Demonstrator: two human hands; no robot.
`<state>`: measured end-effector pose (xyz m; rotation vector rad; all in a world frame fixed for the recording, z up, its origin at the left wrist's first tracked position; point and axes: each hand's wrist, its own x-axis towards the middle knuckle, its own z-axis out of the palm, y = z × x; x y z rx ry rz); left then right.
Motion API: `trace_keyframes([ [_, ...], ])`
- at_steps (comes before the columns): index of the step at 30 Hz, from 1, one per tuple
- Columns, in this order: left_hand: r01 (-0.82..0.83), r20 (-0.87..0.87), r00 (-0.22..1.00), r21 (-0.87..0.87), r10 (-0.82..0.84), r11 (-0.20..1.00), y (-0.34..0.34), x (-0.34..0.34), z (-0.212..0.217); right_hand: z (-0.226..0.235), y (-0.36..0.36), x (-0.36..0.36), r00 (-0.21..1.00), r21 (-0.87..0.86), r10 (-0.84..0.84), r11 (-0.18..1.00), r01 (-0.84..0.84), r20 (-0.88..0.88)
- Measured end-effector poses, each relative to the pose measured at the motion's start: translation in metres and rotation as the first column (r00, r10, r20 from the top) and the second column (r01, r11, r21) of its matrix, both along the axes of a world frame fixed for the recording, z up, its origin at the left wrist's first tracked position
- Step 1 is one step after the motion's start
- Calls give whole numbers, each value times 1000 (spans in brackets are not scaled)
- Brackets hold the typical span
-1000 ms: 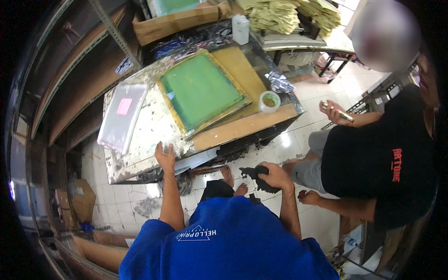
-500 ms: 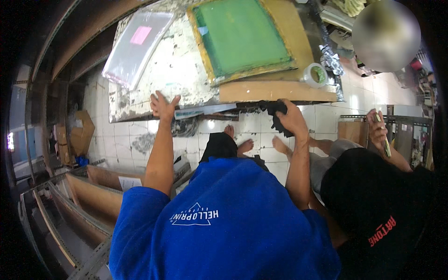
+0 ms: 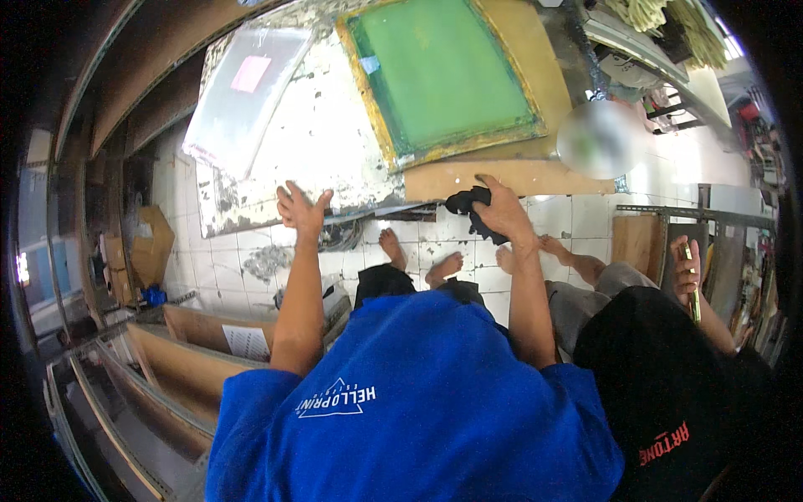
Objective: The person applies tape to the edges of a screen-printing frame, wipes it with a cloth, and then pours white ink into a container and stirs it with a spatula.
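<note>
My left hand [image 3: 303, 209] rests at the near edge of a paint-spotted white table [image 3: 322, 109], its fingers spread and holding nothing. A crumpled black cloth [image 3: 471, 203] is bunched in my right hand [image 3: 506, 209], just off the near edge of the table. Beyond that hand lies a green screen-printing frame [image 3: 452, 79] with yellow edges, tilted slightly. It sits over a tan board [image 3: 535, 50]. On the left side of the table is a clear plastic pack [image 3: 226, 109] with a pink slip [image 3: 251, 74] on it.
Close on my right sits a person in a black shirt [image 3: 644, 376], holding a phone [image 3: 691, 284]. Wooden boards [image 3: 180, 360] stand in a metal rack at lower left. A shelf rack [image 3: 100, 100] rises at far left, near a cardboard box [image 3: 150, 251].
My right hand, still gripping the black cloth, has shifted slightly left. Table and frame appear a little lower in the view. My left hand stays at the table edge.
</note>
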<state>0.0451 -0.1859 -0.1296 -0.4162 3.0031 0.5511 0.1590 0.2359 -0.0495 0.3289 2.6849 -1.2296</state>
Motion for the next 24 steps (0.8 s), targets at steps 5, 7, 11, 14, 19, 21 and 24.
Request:
trace_keyframes([
  [5, -4, -27, 1000, -28, 3, 1000, 4, 2, 4, 31, -6, -48, 958, 211, -281, 942, 262, 62],
  [7, 18, -117, 993, -58, -25, 998, 3, 1, 10, 36, 9, -69, 903, 317, -423, 868, 381, 74],
  [11, 108, -221, 969, -7, -107, 994, -7, -42, 28, 2, 31, -92, 933, 413, -353, 862, 295, 72],
  [14, 270, -389, 893, 60, -227, 961, -13, -84, 20, 30, -25, -122, 971, 364, -150, 928, 73, 186],
  [19, 279, -382, 893, 53, -238, 959, 19, -113, 39, 37, -121, -201, 992, 253, 34, 965, -63, 119],
  [21, 225, -322, 925, 34, -202, 974, 25, -113, 45, 57, -145, -246, 985, 224, 74, 968, -108, 157],
  [24, 224, -288, 937, 60, -198, 973, 28, -116, 50, 40, -154, -320, 997, 249, 55, 966, -69, 63],
])
